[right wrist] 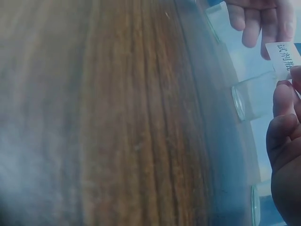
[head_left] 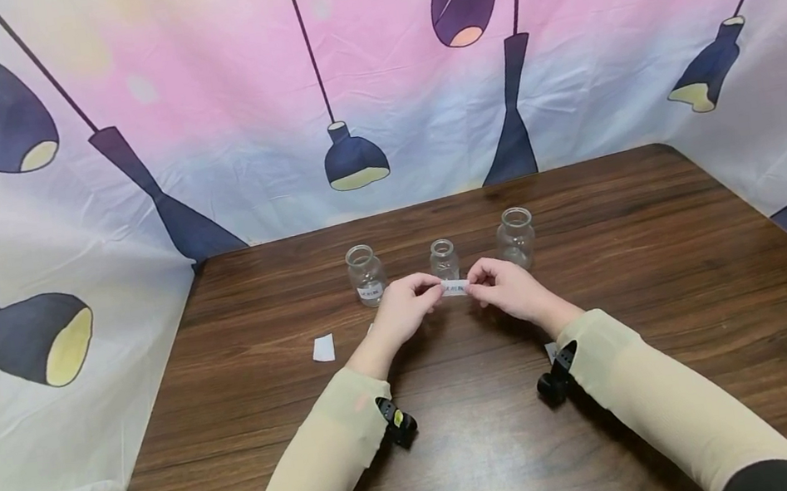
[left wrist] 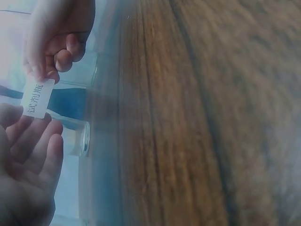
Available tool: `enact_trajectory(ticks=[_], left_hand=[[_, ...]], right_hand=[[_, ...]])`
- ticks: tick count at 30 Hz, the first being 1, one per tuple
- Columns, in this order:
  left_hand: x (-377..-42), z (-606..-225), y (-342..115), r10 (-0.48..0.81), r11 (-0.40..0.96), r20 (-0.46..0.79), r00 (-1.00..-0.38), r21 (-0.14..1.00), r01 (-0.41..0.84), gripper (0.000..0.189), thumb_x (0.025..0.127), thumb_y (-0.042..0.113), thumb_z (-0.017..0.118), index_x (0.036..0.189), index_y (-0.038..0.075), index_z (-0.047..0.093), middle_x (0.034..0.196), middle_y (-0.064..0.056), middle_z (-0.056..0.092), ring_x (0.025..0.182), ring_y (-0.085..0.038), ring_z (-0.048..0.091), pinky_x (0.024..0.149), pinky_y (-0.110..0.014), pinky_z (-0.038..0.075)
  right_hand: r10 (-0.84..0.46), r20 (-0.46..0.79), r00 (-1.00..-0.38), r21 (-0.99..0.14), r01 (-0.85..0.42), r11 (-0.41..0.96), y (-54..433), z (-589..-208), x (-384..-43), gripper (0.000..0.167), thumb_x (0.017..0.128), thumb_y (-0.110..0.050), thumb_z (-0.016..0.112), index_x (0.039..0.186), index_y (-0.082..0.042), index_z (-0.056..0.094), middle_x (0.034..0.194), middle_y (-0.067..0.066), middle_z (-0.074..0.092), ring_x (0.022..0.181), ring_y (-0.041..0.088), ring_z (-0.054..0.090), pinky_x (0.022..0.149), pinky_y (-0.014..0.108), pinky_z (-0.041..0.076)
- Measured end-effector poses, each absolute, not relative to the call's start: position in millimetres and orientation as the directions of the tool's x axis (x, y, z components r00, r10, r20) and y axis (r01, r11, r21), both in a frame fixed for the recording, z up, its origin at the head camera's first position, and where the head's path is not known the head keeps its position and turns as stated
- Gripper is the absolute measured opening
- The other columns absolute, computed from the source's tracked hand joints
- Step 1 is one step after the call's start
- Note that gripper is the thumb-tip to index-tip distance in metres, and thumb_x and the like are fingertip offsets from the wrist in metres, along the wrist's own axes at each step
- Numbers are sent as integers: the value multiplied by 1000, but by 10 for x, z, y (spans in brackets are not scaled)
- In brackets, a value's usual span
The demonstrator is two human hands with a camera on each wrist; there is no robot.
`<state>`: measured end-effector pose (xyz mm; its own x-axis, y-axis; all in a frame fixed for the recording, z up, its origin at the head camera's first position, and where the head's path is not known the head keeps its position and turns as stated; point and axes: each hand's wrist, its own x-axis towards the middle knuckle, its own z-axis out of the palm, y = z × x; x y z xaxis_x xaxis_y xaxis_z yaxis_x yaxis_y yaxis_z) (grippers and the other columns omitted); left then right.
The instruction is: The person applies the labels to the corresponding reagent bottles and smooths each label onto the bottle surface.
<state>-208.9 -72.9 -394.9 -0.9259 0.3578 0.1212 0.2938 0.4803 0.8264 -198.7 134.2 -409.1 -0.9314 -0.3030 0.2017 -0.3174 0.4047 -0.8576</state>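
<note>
Between thumb and fingers, my left hand (head_left: 405, 307) pinches one end of a small white label (head_left: 455, 287) printed with dark characters. The opposite end is pinched by my right hand (head_left: 513, 291), so the label is stretched level between the two. Just behind it stands a small clear glass jar (head_left: 444, 255) without a lid. In the left wrist view the printing on the label (left wrist: 37, 98) shows plainly. The right wrist view shows the label (right wrist: 283, 59) in front of the small jar (right wrist: 254, 96).
Left of the small jar is a larger glass jar (head_left: 365, 270) bearing a white label. Another large jar (head_left: 516, 236), without a visible label, stands to the right. A white paper piece (head_left: 323, 348) lies on the wooden table (head_left: 470, 469). Another scrap (head_left: 551, 352) is partly hidden by my right wrist.
</note>
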Motion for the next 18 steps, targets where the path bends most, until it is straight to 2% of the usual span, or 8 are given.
enact_trajectory(ticks=[5,12,18], left_hand=[[-2102,-3947,-727,347,482,138,-928,822,303,16,89,19,63,98,8,69,76,-2,67,66,-12,58,60,-26,46],[-2123,-3971,-703,322,570,172,-931,750,335,13,88,21,63,92,10,69,79,3,66,70,-12,55,64,-26,45],[-2173,-4011,-679,291,590,191,-938,736,333,10,87,18,63,89,10,68,79,3,66,71,-12,55,66,-26,44]], right_hand=[[-289,194,-937,-851,-307,426,1344,-4095,-2035,6,88,-9,63,86,-6,59,70,3,58,61,19,56,53,29,44],[-299,165,-940,-831,-296,472,1320,-4102,-2108,7,89,-12,63,88,-7,59,71,3,58,61,20,56,57,32,47],[-271,144,-952,-821,-267,504,1303,-4122,-2164,9,91,-16,62,89,-8,59,69,4,58,60,21,55,55,33,46]])
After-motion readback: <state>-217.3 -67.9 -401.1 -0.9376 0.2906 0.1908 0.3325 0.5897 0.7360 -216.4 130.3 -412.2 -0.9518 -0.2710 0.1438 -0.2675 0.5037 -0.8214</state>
